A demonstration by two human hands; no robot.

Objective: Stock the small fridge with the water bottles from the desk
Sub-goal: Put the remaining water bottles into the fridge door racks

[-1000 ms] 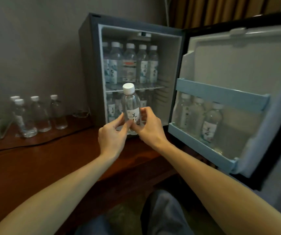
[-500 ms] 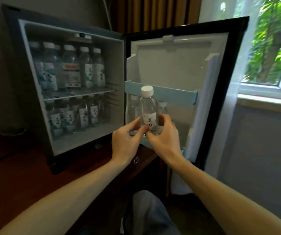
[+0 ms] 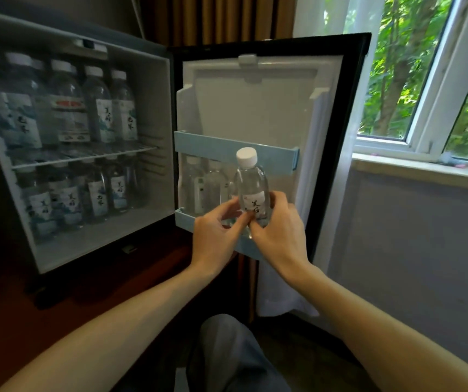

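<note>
Upright, a clear bottle with a white cap is held before the open door of the fridge, just right of frame centre. Its lower half is clamped from both sides. The left hand is closed on it from 9 o'clock, thumb and forefinger pinched near the label. The right hand is wrapped round it from 3 o'clock, fingers curled behind the body. Both forearms are stretched in from 6 o'clock.

The bottle's base is hidden by the fingers; whether it is seated in the blue bin cannot be told. The cap is seen against the blue rail. At 9 o'clock of the held bottle, the door bottles are stood in the bin, blurred; their number cannot be told.

At 9 o'clock of the door, the cabinet is seen split by a wire shelf. A top row of capped, labelled bottles is stood on it, and a bottom row is stood on the floor below.

The fridge is set on a dark wood desk. A window with green foliage is noted at 2 o'clock of frame, a sheer curtain hung just beside the door's far edge, and a brown drape at 12 o'clock. A grey trouser leg is seen at 6 o'clock, between the forearms.
</note>
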